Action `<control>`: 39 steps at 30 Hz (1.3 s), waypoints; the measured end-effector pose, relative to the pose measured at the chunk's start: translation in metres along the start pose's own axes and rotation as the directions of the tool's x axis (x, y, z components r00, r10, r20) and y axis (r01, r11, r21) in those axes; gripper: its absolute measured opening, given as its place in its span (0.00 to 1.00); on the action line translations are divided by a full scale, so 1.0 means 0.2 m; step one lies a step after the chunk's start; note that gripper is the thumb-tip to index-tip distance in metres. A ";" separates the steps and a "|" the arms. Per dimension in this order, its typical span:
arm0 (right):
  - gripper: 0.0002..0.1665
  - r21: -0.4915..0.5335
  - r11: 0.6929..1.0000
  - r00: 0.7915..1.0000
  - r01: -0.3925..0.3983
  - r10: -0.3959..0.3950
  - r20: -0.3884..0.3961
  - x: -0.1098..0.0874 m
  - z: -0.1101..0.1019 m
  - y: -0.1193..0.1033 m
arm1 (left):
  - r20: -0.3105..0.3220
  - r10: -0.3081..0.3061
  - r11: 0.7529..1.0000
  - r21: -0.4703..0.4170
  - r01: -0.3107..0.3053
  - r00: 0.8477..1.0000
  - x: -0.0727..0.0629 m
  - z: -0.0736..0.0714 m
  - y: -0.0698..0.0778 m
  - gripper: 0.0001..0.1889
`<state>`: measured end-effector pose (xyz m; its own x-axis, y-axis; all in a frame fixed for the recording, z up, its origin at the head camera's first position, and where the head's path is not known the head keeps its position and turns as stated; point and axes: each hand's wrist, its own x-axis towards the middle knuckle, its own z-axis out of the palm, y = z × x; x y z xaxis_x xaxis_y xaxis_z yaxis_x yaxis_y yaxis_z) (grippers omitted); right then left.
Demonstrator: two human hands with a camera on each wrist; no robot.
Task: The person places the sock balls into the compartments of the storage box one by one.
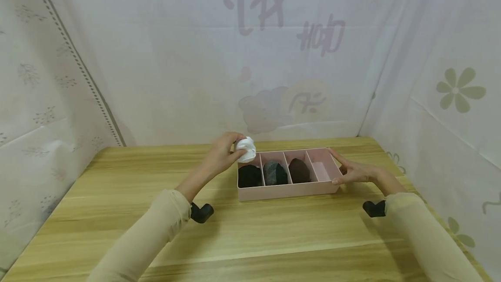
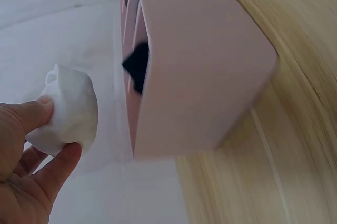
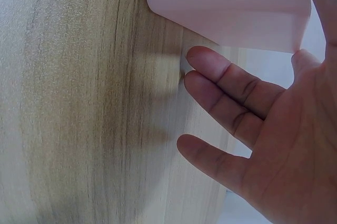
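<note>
My left hand pinches a balled-up white sock between thumb and fingers, above the left end of a pink divided box. In the left wrist view the white sock is apart from the box wall. Three compartments hold a black rolled sock, a grey-and-black one and a dark brown one. The rightmost compartment shows its bare floor. My right hand grips the box's right end between thumb and forefinger; its other fingers extend free beneath.
The box stands on a wood-grain table near its back edge. A pale printed curtain hangs behind and at both sides. Black wrist mounts stick out from both sleeves above the table.
</note>
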<state>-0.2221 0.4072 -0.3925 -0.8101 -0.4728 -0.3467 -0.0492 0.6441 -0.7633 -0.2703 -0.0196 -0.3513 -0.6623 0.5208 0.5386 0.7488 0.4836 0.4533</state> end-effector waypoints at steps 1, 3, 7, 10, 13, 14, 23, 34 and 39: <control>0.68 0.002 1.000 1.000 -0.002 0.002 0.000 0.00 0.00 0.00 | 0.002 0.006 1.000 0.002 -0.006 1.000 0.01 0.02 0.01 0.15; 0.68 -0.005 1.000 1.000 0.003 -0.003 0.000 0.00 0.00 0.00 | 0.012 0.011 1.000 -0.007 -0.011 1.000 0.04 0.05 0.04 0.15; 0.68 -0.005 1.000 1.000 0.014 -0.014 0.000 0.00 0.00 0.00 | 0.032 0.003 1.000 -0.022 -0.002 0.999 0.09 0.12 0.08 0.15; 0.68 0.000 1.000 1.000 0.019 -0.019 0.001 0.00 0.00 0.00 | 0.048 -0.013 0.999 -0.035 0.015 0.999 0.11 0.17 0.12 0.15; 0.67 -0.001 1.000 1.000 0.017 -0.017 0.003 0.00 0.00 0.00 | 0.064 -0.017 0.999 -0.047 0.020 0.998 0.14 0.21 0.15 0.15; 0.67 -0.002 1.000 1.000 0.019 -0.019 0.003 0.00 0.00 0.00 | 0.065 -0.012 0.999 -0.048 0.015 0.998 0.15 0.22 0.16 0.15; 0.68 -0.003 1.000 1.000 0.021 -0.021 -0.001 0.00 0.00 -0.01 | 0.101 0.024 0.997 -0.073 -0.016 0.995 0.22 0.34 0.26 0.16; 0.67 -0.008 1.000 1.000 0.006 -0.006 -0.012 0.00 0.00 -0.01 | 0.174 0.059 0.995 -0.086 -0.045 0.983 0.31 0.48 0.40 0.16; 0.67 0.023 1.000 1.000 -0.007 0.007 0.005 0.00 0.00 0.00 | 0.200 0.025 0.995 -0.097 -0.006 0.980 0.33 0.54 0.44 0.17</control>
<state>-0.2220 0.4062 -0.3921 -0.8076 -0.4710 -0.3549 -0.0297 0.6335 -0.7732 -0.2508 0.1334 -0.3535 -0.6349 0.6626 0.3973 0.7514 0.4099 0.5171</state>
